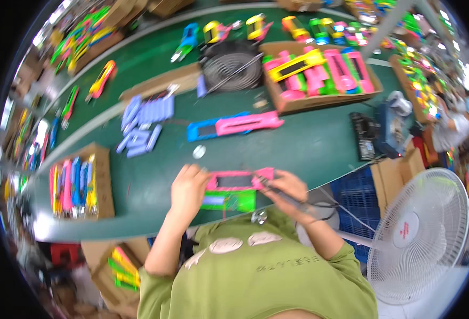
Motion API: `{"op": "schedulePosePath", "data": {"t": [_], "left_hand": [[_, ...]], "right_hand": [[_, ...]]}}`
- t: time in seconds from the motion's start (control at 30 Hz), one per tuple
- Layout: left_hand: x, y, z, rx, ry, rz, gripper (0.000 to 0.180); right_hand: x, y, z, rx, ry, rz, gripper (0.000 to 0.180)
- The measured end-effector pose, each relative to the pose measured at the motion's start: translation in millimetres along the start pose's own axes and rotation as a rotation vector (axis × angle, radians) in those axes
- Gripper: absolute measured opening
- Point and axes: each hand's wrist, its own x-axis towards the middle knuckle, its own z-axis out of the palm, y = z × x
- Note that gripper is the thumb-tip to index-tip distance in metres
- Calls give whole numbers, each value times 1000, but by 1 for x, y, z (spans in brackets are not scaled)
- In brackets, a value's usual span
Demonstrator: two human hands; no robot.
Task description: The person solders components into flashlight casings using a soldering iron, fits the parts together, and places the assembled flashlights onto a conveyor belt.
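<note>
My left hand (188,187) is closed on the left end of a pink plastic housing (233,174) with a dark rectangular panel. In my right hand (292,190) is a dark pen-shaped soldering iron (283,195) trailing a cable; its tip is by the housing's right end. Nearer to me lies a green housing (242,201) with a lavender cylinder (213,201) in it. A shiny clear-silver part (259,217) sits at the table's edge against my shirt. Beyond my hands, a pink housing (250,123) overlaps a blue housing (201,130). Motion blur hides the fine parts.
Lavender cylinders (155,110) lie in a pile at left, near a box of coloured housings (104,181). A black round fan (231,72) and another full box (327,103) stand farther back. At right are a blue bench unit (391,130) and a white fan (418,239).
</note>
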Motion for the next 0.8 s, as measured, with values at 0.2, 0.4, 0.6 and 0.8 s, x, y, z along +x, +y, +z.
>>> {"op": "schedulePosePath", "data": {"t": [0.2, 0.4, 0.6, 0.8], "left_hand": [[16, -12, 10, -46, -212, 20, 3], [19, -12, 6, 30, -387, 26, 3], [19, -6, 9, 174, -444, 22, 4], [20, -5, 14, 203, -437, 24, 5]], "right_hand": [[-10, 6, 6, 210, 64, 385, 20], [4, -3, 26, 779, 164, 881, 14], [9, -5, 36, 746, 77, 966, 12], [12, -6, 38, 718, 52, 991, 12]]}}
